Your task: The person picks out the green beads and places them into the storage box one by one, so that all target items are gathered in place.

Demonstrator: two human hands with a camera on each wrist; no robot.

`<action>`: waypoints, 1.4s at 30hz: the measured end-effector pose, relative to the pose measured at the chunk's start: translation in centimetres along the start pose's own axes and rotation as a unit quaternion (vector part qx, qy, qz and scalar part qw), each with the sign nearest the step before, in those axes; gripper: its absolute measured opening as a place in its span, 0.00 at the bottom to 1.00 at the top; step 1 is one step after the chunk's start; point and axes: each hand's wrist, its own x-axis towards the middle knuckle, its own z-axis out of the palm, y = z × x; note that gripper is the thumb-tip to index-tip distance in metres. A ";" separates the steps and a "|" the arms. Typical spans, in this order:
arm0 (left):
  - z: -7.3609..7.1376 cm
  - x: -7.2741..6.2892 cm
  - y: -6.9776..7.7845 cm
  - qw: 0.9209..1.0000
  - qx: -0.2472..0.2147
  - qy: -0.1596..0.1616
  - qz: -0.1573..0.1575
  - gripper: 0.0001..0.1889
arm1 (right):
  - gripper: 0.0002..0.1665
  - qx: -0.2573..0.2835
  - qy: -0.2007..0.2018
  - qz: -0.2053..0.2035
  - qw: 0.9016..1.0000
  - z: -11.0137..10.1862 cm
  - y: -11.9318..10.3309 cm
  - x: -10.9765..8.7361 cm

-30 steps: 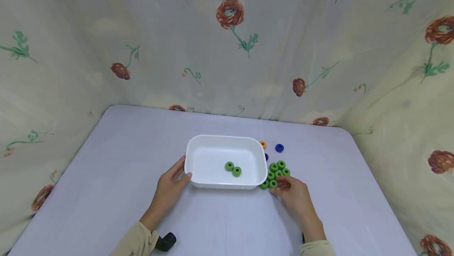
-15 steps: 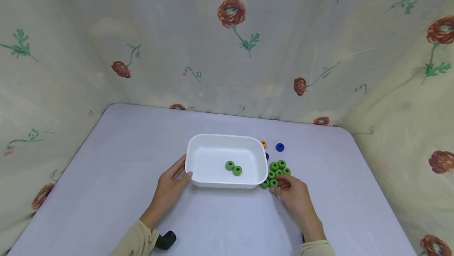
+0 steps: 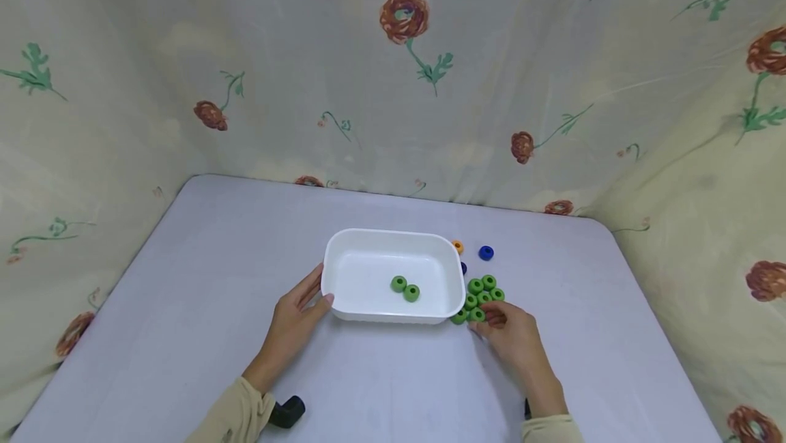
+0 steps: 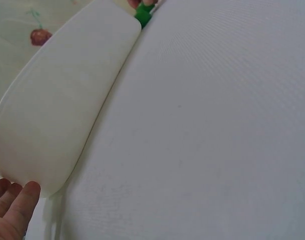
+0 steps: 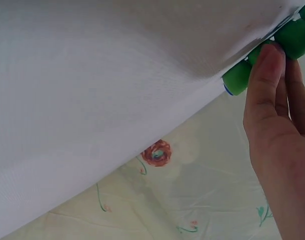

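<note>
Pinching green bead (image 3: 477,315) near white tray's rim (image 3: 393,317), right fingers (image 3: 499,307)

Right hand (image 5: 277,125) pinches a green bead (image 5: 291,41); more beads (image 5: 236,78) adjoin; flowered cloth (image 5: 172,195) beyond.

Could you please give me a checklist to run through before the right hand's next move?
1. White tray steadied: ok, the left hand touches the left end of the white tray.
2. Right hand in position: ok, the right hand is at the front of the green bead cluster.
3. Bead firmly pinched: cannot tell, the fingers hide the contact.
4. Only green inside: ok, two green beads; the orange bead and blue bead lie outside.
5. All green beads inside: not ok, the cluster lies on the table.
</note>
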 end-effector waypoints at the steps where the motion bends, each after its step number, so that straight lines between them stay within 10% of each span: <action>1: 0.0 0.0 0.0 1.000 0.000 0.000 0.000 0.32 | 0.22 -0.001 0.000 0.000 1.000 -0.1 0.0 0.0; 20: -0.2 0.0 -0.1 1.000 -0.013 0.000 -0.004 0.32 | 0.23 0.003 0.079 -0.025 0.997 -1.9 -1.9 -0.1; 42: 0.0 -0.1 0.1 1.000 -0.010 0.003 -0.006 0.33 | 0.22 0.020 0.052 -0.075 0.996 -1.3 -5.7 0.5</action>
